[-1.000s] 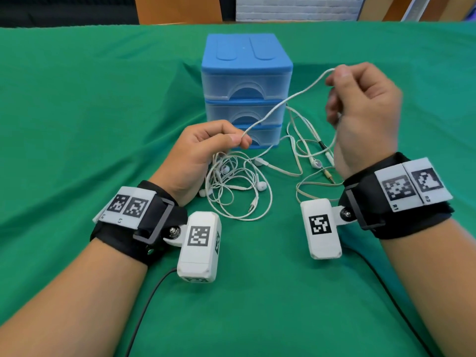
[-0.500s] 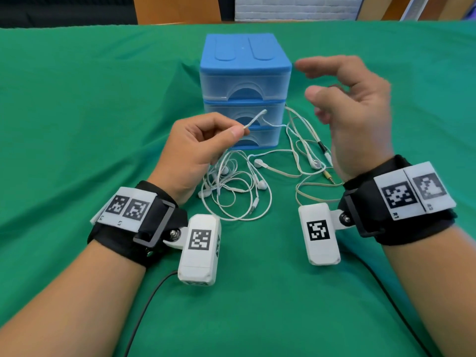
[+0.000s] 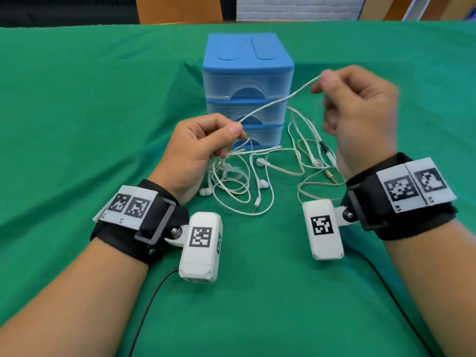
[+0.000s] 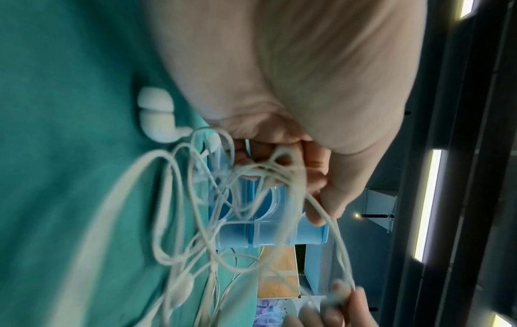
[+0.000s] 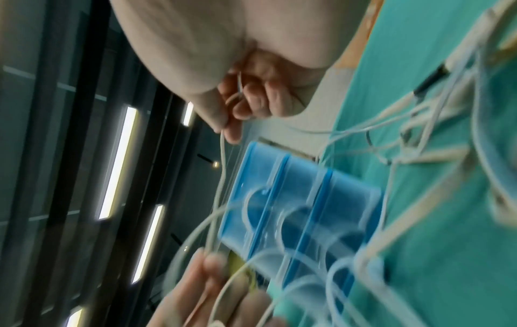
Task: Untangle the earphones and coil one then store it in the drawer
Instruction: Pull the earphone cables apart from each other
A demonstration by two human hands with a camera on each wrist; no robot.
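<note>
A tangle of white earphones (image 3: 239, 181) lies on the green cloth in front of a small blue three-drawer unit (image 3: 247, 91), whose drawers are closed. My left hand (image 3: 201, 148) pinches a white cable (image 3: 278, 100) above the tangle, with loops hanging from its fingers (image 4: 313, 177). My right hand (image 3: 360, 112) is raised to the right and pinches the same cable (image 5: 222, 141) at its fingertips (image 5: 232, 130). The cable runs taut between both hands across the drawer fronts (image 5: 293, 212). A second, beige earphone set (image 3: 309, 163) with a gold plug lies under my right hand.
The green cloth (image 3: 103, 112) covers the whole table. Black cords (image 3: 144, 305) run from the wrist cameras toward me. Wooden furniture and a white brick wall stand beyond the far edge.
Half a second ago my right hand was open with the cable let go. It has now closed on the cable again and pulled it up and to the right, taut from my left hand.
</note>
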